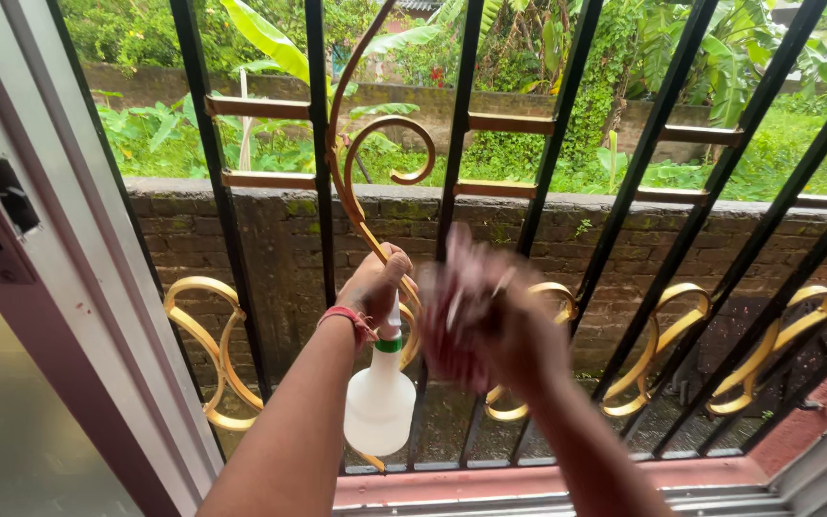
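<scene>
Spray bottle [380, 397] left of blurred right hand [490, 321], before window grille [538, 172].

A black window grille [547, 182] with gold scrolls fronts a mossy brick wall [270, 239]; green daylit garden foliage [528, 57] lies beyond.

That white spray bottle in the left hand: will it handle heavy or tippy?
The spray bottle hangs by its neck from the left hand, so it is probably light. The smooth plastic may be slippery. Its wide base should resist tipping.
</scene>
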